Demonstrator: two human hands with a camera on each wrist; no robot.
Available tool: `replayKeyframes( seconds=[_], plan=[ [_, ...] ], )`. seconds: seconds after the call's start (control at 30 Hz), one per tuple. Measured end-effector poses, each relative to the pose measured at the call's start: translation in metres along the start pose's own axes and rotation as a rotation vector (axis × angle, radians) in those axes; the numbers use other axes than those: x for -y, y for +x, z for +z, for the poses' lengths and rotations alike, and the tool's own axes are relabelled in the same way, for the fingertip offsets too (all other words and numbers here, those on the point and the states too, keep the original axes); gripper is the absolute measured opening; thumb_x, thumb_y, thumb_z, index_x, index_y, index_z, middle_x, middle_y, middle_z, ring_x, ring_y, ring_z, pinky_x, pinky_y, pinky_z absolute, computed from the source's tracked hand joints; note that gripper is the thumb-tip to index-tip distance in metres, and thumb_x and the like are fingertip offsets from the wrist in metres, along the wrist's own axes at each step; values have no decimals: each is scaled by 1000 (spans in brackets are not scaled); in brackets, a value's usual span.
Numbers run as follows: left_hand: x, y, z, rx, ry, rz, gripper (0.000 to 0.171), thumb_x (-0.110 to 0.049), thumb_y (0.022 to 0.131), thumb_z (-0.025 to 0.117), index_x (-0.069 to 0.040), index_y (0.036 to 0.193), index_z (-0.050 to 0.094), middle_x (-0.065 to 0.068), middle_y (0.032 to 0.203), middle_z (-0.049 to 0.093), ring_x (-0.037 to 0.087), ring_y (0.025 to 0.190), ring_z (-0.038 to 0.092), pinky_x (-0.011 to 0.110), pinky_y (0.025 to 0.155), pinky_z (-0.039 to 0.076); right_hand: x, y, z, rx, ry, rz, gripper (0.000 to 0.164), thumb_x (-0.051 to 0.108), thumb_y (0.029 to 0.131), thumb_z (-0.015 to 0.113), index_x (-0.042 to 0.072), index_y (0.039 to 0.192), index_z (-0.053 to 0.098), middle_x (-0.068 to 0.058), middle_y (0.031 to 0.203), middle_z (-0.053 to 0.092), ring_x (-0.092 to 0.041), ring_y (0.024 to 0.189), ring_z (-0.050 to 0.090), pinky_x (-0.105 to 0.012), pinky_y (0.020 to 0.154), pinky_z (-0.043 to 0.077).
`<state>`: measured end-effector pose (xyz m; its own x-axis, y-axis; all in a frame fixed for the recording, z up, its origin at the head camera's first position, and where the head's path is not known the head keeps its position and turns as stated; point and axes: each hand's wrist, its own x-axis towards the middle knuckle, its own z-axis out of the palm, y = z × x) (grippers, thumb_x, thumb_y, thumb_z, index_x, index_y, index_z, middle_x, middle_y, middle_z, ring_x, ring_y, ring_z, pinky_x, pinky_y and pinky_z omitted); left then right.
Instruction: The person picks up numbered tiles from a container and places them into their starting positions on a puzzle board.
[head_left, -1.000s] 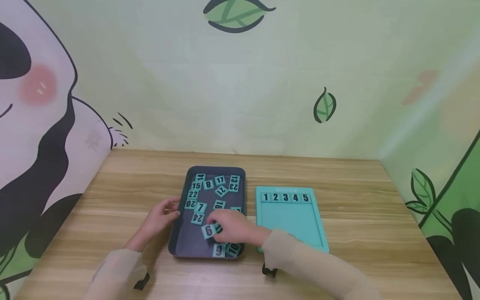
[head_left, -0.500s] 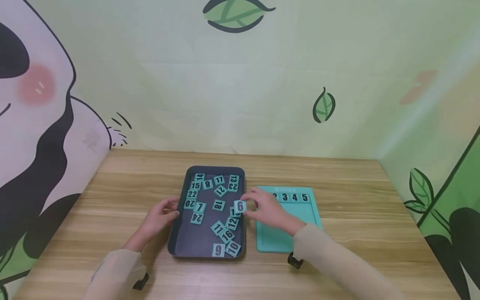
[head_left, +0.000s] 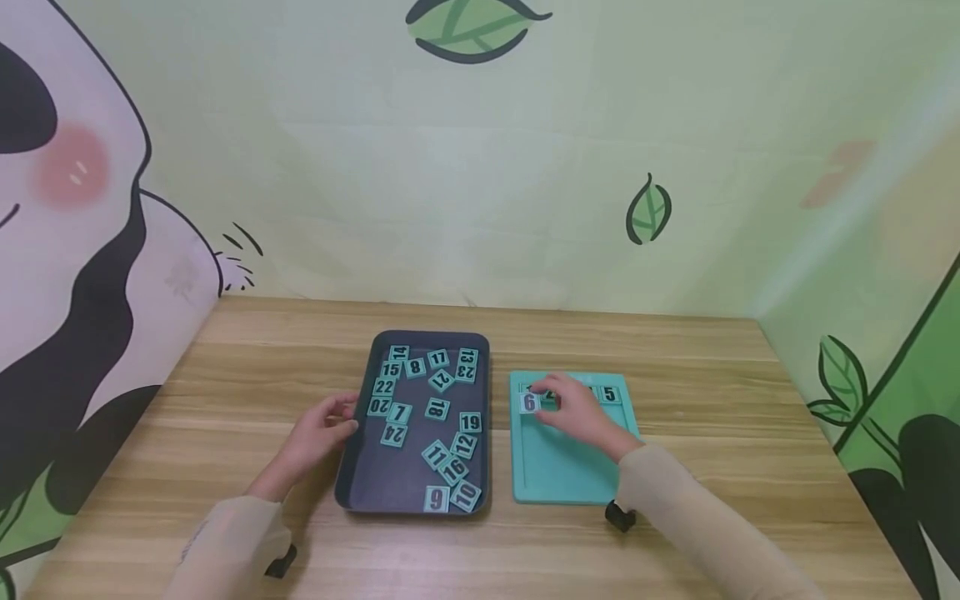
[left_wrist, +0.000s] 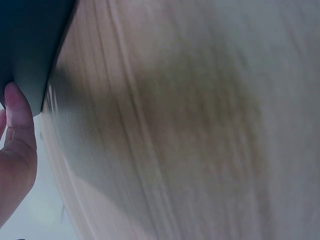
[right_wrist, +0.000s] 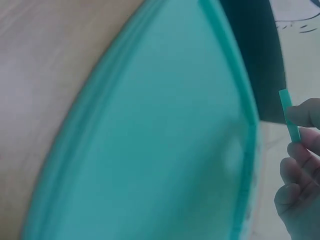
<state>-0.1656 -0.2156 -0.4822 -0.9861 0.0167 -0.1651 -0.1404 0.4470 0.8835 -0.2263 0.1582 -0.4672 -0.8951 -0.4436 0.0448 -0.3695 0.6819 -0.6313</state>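
Observation:
My right hand [head_left: 581,417] pinches a number tile [head_left: 529,403] marked 6 between thumb and fingers, over the upper left of the teal board [head_left: 570,467]. In the right wrist view the tile [right_wrist: 288,112] shows edge-on as a thin teal strip. Behind it, a row of tiles lies along the board's top; the 5 tile [head_left: 610,395] shows plainly, while the fingers cover part of the others. At the dark tray [head_left: 378,483], my left hand [head_left: 318,429] rests against the left edge with relaxed fingers; its thumb [left_wrist: 19,107] touches the tray's outer wall.
Loose number tiles lie scattered in the tray, some upside down or tilted, including the 9 tile [head_left: 437,499] and the 18 tile [head_left: 437,408]. Tray and board stand side by side on a wooden table [head_left: 712,400], with a painted wall [head_left: 480,208] behind.
My right hand has lifted the 6 tile out of the tray and carried it rightward over the board's upper left. My left hand has stayed at the tray's edge.

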Motion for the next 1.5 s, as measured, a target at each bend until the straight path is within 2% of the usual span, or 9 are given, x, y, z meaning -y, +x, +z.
replayKeyframes(
  seconds=[0.1,0.33,0.67,1.07,1.27,1.5],
  plan=[
    [0,0,0,-4,4,-1,43,-4,86,50,-1,127,41,21,107,48,31,98,54,32,72,51,-7,-1,2,8,-23,24,33,15,74,67,9,106,60,-2,102,57,-15,78,50,-26,65,44],
    [0,1,-1,0,22,-22,43,-5,87,49,-4,129,41,20,109,48,31,100,53,32,74,51,-16,-3,10,-4,-113,38,33,20,75,67,11,106,61,-2,103,57,-19,97,55,-36,83,46],
    [-2,0,0,1,11,-19,43,-4,86,49,-3,128,41,20,108,48,32,99,53,33,74,51,-16,-3,20,-24,-180,65,30,18,74,67,13,104,63,0,96,55,-16,90,54,-33,77,47],
    [2,1,0,-6,13,-9,43,-3,85,49,-3,128,42,20,107,49,31,98,54,32,72,51,-8,1,19,-40,-154,41,29,23,76,67,11,102,63,-1,94,55,-17,89,54,-34,76,47],
    [1,1,0,-6,10,-7,43,-4,86,49,-3,128,41,21,107,49,30,98,54,31,71,51,4,7,13,-47,-118,30,30,22,77,65,10,104,62,-5,100,55,-22,94,55,-38,78,47],
    [0,0,-1,-3,7,-20,43,-5,86,49,-4,128,41,21,109,49,32,100,53,32,73,51,19,14,10,-30,-86,28,33,22,77,65,11,107,61,-6,101,55,-22,93,55,-36,76,47]
  ],
)
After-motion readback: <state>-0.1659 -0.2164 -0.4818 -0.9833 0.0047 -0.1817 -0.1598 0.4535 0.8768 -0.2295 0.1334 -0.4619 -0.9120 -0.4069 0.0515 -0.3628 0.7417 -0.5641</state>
